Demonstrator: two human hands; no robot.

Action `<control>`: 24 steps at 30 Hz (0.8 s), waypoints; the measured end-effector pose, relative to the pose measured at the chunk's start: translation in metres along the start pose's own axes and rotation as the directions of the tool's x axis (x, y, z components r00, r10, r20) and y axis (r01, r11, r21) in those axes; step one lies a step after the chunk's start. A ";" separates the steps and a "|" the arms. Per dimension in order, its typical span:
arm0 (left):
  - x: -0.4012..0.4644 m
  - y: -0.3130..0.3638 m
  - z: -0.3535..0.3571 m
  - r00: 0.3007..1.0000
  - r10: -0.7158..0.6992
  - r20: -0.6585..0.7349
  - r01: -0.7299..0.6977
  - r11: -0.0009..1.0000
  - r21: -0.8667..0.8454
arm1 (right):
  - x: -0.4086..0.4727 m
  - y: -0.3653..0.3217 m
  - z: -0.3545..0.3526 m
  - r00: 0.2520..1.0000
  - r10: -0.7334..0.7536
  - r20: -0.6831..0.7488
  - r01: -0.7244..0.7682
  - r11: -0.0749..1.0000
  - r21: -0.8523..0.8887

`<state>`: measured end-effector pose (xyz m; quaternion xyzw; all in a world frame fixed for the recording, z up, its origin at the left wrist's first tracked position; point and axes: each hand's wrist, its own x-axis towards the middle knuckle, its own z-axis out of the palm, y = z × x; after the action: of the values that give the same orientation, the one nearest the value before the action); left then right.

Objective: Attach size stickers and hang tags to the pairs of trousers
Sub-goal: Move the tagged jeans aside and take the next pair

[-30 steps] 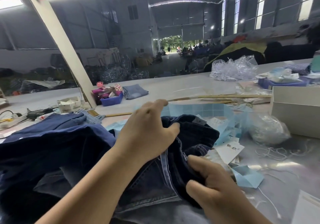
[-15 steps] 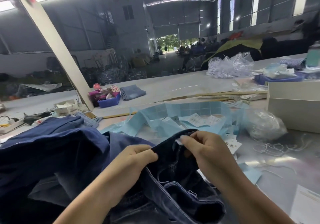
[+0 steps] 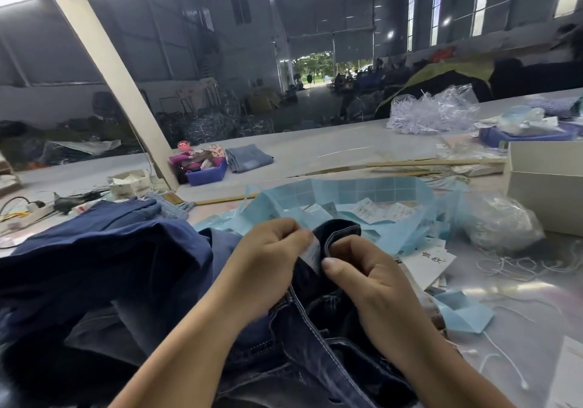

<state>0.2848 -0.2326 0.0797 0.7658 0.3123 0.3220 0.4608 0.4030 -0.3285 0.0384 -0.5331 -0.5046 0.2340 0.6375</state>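
Trousers [image 3: 318, 338], dark denim, bunched mid-table, waistband end up at 12 o'clock, legs trailing toward 6. Pinched at the waistband by both: left hand [image 3: 268, 262] curled onto a small white label [image 3: 310, 251], right hand [image 3: 369, 278] curled on the fabric edge at 3 o'clock of it. Blue backing sheets [image 3: 362, 196] and hang tags [image 3: 432, 262] crowding 1 to 3 o'clock, navy pile [image 3: 94, 259] at 9.
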 end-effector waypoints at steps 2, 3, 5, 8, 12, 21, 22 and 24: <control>-0.004 -0.015 -0.001 0.984 -0.160 0.083 0.178 0.934 -0.310 | -0.002 0.006 0.002 1.000 -0.015 -0.003 0.015 0.998 -0.055; -0.008 -0.023 -0.001 0.966 -0.223 0.128 0.256 0.878 -0.404 | -0.003 0.009 0.003 1.000 -0.013 -0.005 0.012 0.996 -0.089; -0.012 -0.036 0.000 0.938 -0.286 0.196 0.346 0.796 -0.497 | -0.006 0.017 0.006 1.000 0.000 -0.021 -0.004 0.986 -0.169; -0.015 -0.045 0.000 0.945 -0.241 0.223 0.326 0.774 -0.543 | -0.009 0.026 0.010 0.998 -0.016 -0.053 0.001 0.965 -0.263; -0.019 -0.045 0.001 0.957 -0.158 0.243 0.275 0.760 -0.589 | -0.008 0.026 0.012 0.997 -0.012 -0.074 -0.009 0.961 -0.278; -0.022 -0.045 -0.001 0.952 -0.072 0.298 0.252 0.737 -0.627 | -0.003 0.029 0.015 0.994 0.006 -0.105 -0.036 0.959 -0.282; -0.022 -0.045 -0.001 0.950 -0.064 0.305 0.256 0.719 -0.646 | -0.002 0.030 0.015 0.994 0.006 -0.110 -0.037 0.959 -0.283; -0.023 -0.046 0.000 0.950 -0.053 0.307 0.257 0.692 -0.675 | -0.003 0.031 0.016 0.992 -0.005 -0.123 -0.030 0.958 -0.285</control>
<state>0.2627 -0.2325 0.0332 0.5367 0.1647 0.2716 0.7817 0.3946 -0.3144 0.0076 -0.6363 -0.4896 0.1294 0.5820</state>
